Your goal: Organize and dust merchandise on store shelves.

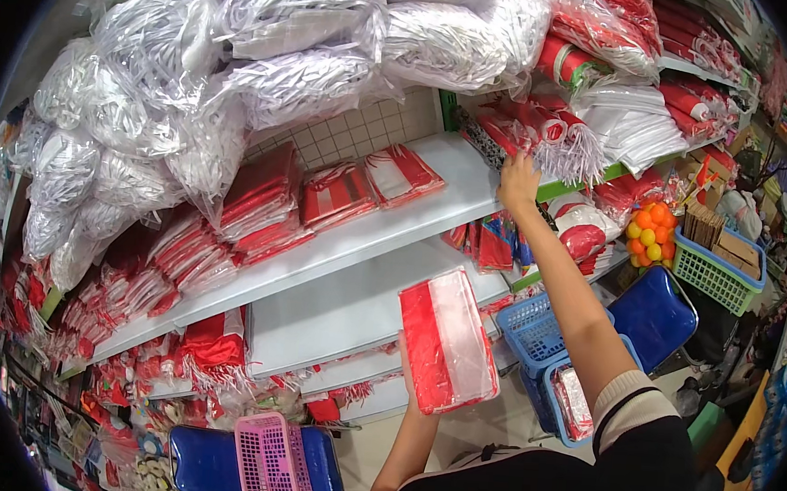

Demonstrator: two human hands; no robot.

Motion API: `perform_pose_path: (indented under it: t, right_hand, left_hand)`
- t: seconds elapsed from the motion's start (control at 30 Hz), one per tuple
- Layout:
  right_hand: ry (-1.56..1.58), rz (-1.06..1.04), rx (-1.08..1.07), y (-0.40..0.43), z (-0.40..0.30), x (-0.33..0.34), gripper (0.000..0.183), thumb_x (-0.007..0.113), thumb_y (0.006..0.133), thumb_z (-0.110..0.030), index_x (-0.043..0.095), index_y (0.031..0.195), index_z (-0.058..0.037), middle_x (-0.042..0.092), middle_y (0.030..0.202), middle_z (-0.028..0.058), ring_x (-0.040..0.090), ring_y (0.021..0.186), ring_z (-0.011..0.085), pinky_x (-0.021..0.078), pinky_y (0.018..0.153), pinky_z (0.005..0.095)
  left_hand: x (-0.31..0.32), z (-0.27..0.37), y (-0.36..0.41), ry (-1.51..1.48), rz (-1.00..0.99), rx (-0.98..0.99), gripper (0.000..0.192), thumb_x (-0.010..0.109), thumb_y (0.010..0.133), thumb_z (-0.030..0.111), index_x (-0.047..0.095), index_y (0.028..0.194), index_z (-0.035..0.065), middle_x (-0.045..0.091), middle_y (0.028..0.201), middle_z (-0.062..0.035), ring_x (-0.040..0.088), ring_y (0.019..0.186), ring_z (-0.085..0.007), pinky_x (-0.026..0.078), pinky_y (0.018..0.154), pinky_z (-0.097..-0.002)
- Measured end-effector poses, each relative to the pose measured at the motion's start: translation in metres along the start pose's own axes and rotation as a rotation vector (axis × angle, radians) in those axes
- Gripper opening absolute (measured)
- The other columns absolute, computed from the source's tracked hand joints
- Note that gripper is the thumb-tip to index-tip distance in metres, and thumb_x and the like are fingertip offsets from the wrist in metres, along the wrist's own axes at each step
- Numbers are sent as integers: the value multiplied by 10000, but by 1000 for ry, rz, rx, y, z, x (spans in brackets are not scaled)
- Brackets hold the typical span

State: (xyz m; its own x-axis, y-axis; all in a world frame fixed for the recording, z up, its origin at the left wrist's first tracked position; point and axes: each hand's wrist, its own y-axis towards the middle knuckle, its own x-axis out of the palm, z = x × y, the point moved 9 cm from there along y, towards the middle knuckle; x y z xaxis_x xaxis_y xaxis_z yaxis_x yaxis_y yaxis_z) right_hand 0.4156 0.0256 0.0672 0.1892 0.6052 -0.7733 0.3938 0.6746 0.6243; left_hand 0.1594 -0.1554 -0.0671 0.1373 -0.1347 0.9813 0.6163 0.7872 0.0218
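Observation:
My left hand [407,366] holds a stack of red-and-white folded cloth in clear plastic packets [450,345], in front of the shelving. Most of its fingers are hidden behind the stack. My right arm reaches out to the upper shelf board, where my right hand [520,182] touches a plastic-wrapped red bundle [501,131] beside a black-and-white patterned item [477,140]. Whether those fingers grip anything cannot be made out. Left along the same white shelf board [470,175] lie flat red-and-white packets [404,174], further red packets [337,194] and a taller pile [260,195].
Bulging clear bags of white strips [442,43] overhang the shelf. Below stand a pink plastic basket [269,459] on a blue padded seat [204,461], blue baskets [531,330] and another blue seat [656,312]. A green basket [716,275] with cardboard and a net of coloured balls [651,233] are at right.

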Motion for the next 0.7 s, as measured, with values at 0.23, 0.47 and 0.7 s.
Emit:
perform_pose_path:
  t: [0.23,0.47,0.7]
  right_hand:
    - [1397,-952,-105,-151,-55,-30,381,663,772,-179,462,1062,-33,579,763,60,553,651,142,445,551,306]
    - [1621,-626,60,-90,-83,-65,466,614,750,31,372,1145,-18,576,738,45,480,508,85,370,405,235]
    - [1226,-231,23,43,-113,62,336,605,728,-67,525,1047,2,609,816,121,579,691,222,469,595,345]
  left_hand:
    - [45,55,47,77,-116,148,723,364,848,608,353,1318,58,466,1263,-179,515,1090,-322,426,925,-458]
    - [108,140,179,532,-142,324,599,439,865,519,421,1240,52,531,1164,-132,548,1033,-230,461,866,-362]
    - [155,221,240,1530,-55,903,616,544,844,326,339,1326,1,432,1321,-178,419,1216,-298,316,1003,-352]
